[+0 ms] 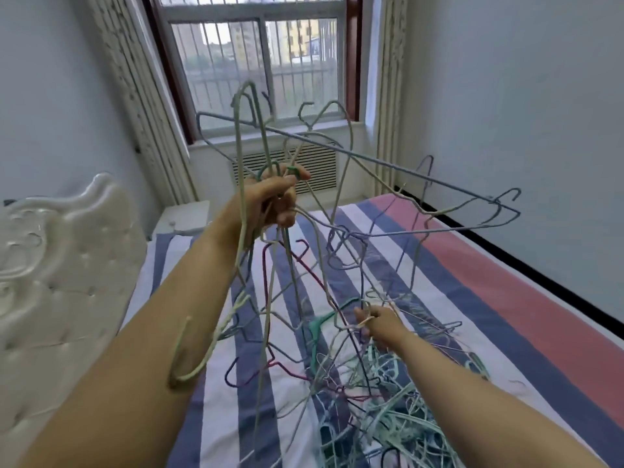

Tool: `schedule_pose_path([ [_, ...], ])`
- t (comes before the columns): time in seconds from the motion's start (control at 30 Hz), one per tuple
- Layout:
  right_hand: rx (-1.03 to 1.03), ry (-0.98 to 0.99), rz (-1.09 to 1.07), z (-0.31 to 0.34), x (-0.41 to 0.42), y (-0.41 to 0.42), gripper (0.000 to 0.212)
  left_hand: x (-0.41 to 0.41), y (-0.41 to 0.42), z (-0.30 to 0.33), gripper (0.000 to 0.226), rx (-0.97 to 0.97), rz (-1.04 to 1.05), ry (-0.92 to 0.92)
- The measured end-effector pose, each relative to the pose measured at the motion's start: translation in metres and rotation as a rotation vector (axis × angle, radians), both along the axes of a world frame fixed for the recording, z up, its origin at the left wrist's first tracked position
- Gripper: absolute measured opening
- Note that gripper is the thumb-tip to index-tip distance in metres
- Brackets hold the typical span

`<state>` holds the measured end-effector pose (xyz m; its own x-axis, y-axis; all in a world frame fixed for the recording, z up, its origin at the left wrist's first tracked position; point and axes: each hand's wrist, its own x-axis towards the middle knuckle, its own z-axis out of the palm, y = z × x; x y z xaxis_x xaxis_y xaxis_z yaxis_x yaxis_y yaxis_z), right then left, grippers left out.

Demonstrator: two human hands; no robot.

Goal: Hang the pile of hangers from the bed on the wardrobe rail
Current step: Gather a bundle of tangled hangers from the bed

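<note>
A tangled pile of thin wire hangers (378, 410) in grey, pale green, blue and maroon lies on the striped bed (506, 288). My left hand (273, 201) is raised above the bed and grips a bunch of hangers (337, 146) by their hooks; the bunch sticks up and out to the right, and some hangers dangle down to the pile. My right hand (378, 324) is lower, at the top of the pile, and pinches hanger wires there. A green plastic hanger (319, 327) hangs just left of it. No wardrobe rail is in view.
A white padded headboard (54, 265) stands at the left. A white bedside table (184, 214) sits beyond it. A barred window (256, 62) with curtains and a radiator grille (317, 167) fill the far wall. A plain wall runs along the right.
</note>
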<state>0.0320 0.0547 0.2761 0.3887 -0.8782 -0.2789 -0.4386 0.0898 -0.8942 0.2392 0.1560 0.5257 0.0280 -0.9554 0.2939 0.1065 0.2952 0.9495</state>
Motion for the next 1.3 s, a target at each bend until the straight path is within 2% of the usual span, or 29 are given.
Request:
schedule_pose_path([
  [0.13,-0.301,0.15,-0.169,0.021,0.001,-0.007,0.034,0.043,0.015,-0.027,0.024,0.023,0.035,0.045],
  [0.23,-0.559,0.347,-0.224,0.057,-0.007,-0.023,0.036,0.07,0.025,-0.046,0.024,0.034,0.086,0.163],
  [0.37,-0.746,0.451,-0.241,0.125,-0.001,-0.035,0.043,0.086,0.029,-0.065,0.017,0.096,0.163,0.197],
  [0.47,-0.82,0.594,-0.358,0.168,0.003,-0.037,0.069,0.092,0.031,-0.077,0.021,0.165,0.185,0.202],
  [0.5,-0.823,0.625,-0.389,0.177,0.002,-0.036,0.072,0.093,0.03,-0.08,0.021,0.177,0.182,0.207],
  [0.57,-0.747,0.654,-0.364,0.184,0.0,-0.029,0.056,0.095,0.029,-0.085,0.019,0.194,0.188,0.255],
  [0.63,-0.607,0.553,-0.238,0.179,0.002,-0.015,0.041,0.098,0.025,-0.087,0.017,0.207,0.219,0.328],
  [0.7,-0.502,0.445,-0.195,0.161,0.001,0.0,0.038,0.103,0.021,-0.09,0.017,0.237,0.286,0.37],
  [0.8,-0.29,0.419,-0.246,0.12,-0.005,-0.001,0.027,0.115,0.016,-0.101,0.017,0.346,0.379,0.443],
  [0.87,-0.113,0.243,-0.316,0.101,-0.007,0.001,0.032,0.121,0.019,-0.115,0.016,0.408,0.407,0.456],
  [0.93,0.019,0.104,-0.434,0.094,-0.01,0.006,0.053,0.123,0.022,-0.131,0.016,0.444,0.435,0.446],
  [1.0,0.071,-0.008,-0.489,0.097,-0.015,0.018,0.057,0.124,0.029,-0.144,0.016,0.46,0.442,0.444],
  [1.13,0.205,-0.325,-0.526,0.098,-0.021,0.037,0.03,0.122,0.04,-0.16,0.017,0.489,0.445,0.399],
  [1.17,0.224,-0.36,-0.521,0.1,-0.015,0.041,0.021,0.119,0.042,-0.163,0.022,0.502,0.443,0.372],
  [1.23,0.207,-0.349,-0.552,0.105,0.004,0.046,0.023,0.105,0.045,-0.167,0.03,0.524,0.42,0.289],
  [1.3,0.09,-0.29,-0.543,0.106,0.029,0.051,0.023,0.079,0.049,-0.167,0.028,0.535,0.389,0.183],
])
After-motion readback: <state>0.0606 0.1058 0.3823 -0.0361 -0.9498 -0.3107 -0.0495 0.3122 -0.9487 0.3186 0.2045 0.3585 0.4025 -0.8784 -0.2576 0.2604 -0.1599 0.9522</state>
